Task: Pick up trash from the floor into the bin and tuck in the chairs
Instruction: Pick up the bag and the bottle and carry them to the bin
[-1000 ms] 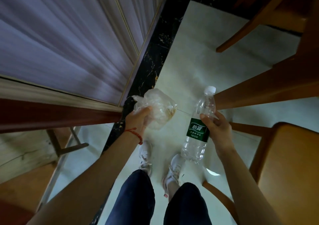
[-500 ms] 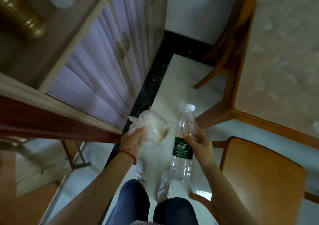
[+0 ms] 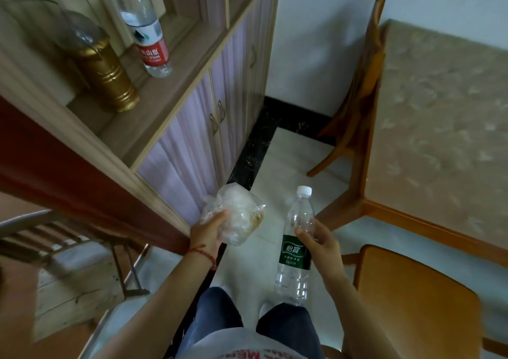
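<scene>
At the far left a folding metal-framed chair [image 3: 68, 243] sits blurred at the edge of my view, so I can't say how it stands; above it the pale wooden sideboard with lilac doors [image 3: 198, 127] carries a ribbed gold vase [image 3: 107, 75] and, just beside it, a clear water bottle with a red label [image 3: 148, 28]; neither looks like floor trash to me, so I leave them be. My left hand [image 3: 209, 232] has its fingers curled round a crumpled clear plastic bag [image 3: 236, 215] with something pale and brownish inside, held up in front of the cabinet doors, clear of the floor. To its right, my right hand [image 3: 321, 246] grips an empty-looking clear plastic bottle with a white cap and dark green label [image 3: 298, 246] around its middle, upright, cap away from me, its base hanging over my shoes. Beyond it the pale tiled floor [image 3: 288, 160] runs to the wall, where a brown wooden chair [image 3: 360, 100] is already pushed against the beige patterned table [image 3: 439, 138]; nearest on the right another wooden chair with an orange-brown seat [image 3: 412, 301] stands pulled out from the table. I judge the picking-up done for these two pieces and the carrying under way; no bin shows here, so next I must find it and drop both in, then come back with free hands to tuck in the near chair.
</scene>
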A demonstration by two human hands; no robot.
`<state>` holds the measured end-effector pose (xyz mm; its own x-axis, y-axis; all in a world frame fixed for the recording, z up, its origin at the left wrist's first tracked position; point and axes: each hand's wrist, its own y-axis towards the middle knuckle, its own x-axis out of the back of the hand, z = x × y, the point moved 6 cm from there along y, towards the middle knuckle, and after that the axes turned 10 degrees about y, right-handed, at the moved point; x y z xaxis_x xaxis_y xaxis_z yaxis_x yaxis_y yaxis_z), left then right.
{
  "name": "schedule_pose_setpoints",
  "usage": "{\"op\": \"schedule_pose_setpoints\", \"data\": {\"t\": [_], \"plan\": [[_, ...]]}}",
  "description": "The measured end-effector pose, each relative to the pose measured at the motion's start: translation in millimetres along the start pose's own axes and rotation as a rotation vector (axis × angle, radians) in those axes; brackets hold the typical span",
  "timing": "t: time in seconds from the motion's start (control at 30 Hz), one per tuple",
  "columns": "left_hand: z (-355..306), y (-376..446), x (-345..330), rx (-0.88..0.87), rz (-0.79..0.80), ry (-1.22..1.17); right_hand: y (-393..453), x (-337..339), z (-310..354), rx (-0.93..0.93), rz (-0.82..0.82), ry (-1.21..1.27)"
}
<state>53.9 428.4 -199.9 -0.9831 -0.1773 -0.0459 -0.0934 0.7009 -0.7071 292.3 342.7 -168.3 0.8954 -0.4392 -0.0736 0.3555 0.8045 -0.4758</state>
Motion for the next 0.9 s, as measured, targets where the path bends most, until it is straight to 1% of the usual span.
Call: {"op": "schedule_pose_setpoints", "data": {"t": [0.17,0.37,0.53,0.6,0.73,0.83,0.9], "plan": [[3,-19,7,-0.026,-0.03,-0.076,-5,-5,11,0.024,0.091,-0.004],[24,-60,23,-0.091,-0.152,-0.235,-6,-3,20,0.021,0.225,-0.071],[50,-94,44,-0.144,-0.161,-0.368,-6,-13,12,-0.014,0.312,-0.138],[60,-106,56,-0.141,-0.224,-0.405,-9,-24,6,-0.019,0.375,-0.169],[81,-131,94,-0.082,-0.459,-0.462,-23,-53,-9,-0.027,0.473,-0.283],[92,-148,118,-0.082,-0.482,-0.629,-38,-78,-21,-0.038,0.534,-0.348],[102,-161,139,-0.079,-0.526,-0.657,-54,-99,-26,-0.046,0.567,-0.372]]}}
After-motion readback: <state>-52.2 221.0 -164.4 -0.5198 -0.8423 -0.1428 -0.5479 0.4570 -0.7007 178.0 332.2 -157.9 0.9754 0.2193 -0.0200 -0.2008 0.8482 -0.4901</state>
